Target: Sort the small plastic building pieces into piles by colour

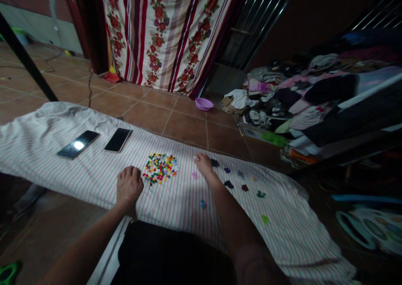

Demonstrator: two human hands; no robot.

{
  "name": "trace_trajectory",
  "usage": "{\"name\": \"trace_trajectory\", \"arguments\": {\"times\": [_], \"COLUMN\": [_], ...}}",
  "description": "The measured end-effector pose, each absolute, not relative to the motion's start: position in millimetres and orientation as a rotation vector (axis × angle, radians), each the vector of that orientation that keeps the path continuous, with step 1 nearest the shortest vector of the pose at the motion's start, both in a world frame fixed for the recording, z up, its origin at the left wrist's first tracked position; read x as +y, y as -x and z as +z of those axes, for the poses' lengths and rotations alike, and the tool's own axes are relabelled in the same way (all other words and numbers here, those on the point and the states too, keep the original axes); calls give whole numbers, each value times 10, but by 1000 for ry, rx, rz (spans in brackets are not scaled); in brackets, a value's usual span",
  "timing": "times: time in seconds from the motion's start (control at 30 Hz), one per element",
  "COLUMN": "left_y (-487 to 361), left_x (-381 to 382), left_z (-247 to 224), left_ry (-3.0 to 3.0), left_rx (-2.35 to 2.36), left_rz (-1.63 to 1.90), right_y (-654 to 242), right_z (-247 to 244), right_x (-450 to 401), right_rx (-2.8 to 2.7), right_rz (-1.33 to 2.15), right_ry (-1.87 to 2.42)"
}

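Observation:
My left hand (129, 185) lies palm down on the striped cloth (103, 180), fingers stretched out, just left of a mixed heap of small coloured beads (160, 168). Beyond the heap's right side, my right hand (204, 164) reaches down to the cloth with its fingers drawn together. Small white bits (197, 157) show at its fingertips; whether it grips any of them I cannot make out. Close to this hand are little piles of pink beads (194, 175), blue beads (203, 203) and black beads (214, 163). Dark green beads (261, 194) and lime green beads (265, 219) sit farther right.
Two phones, a left one (78, 145) and a right one (118, 140), lie on the cloth's left part. On the tiled floor behind stands a purple basin (204, 104). A floral curtain (169, 34) hangs beyond, and clothes (301, 88) are heaped at right.

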State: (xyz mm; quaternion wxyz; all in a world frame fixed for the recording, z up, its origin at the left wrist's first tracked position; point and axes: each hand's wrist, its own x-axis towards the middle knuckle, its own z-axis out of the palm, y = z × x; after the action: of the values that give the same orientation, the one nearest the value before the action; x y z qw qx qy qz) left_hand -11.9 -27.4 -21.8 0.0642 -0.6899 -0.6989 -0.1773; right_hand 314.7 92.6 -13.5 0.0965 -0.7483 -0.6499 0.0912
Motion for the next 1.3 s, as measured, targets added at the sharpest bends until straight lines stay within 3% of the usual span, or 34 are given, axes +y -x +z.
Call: {"name": "trace_trajectory", "arguments": {"times": [1.3], "left_y": [119], "left_x": [-273], "left_z": [-232], "left_ry": [2076], "left_rx": [-2115], "left_rz": [-550], "right_y": [-3125], "right_z": [-53], "right_x": [869], "right_rx": [-1919], "right_rz": [244], "right_ry": [2251]}}
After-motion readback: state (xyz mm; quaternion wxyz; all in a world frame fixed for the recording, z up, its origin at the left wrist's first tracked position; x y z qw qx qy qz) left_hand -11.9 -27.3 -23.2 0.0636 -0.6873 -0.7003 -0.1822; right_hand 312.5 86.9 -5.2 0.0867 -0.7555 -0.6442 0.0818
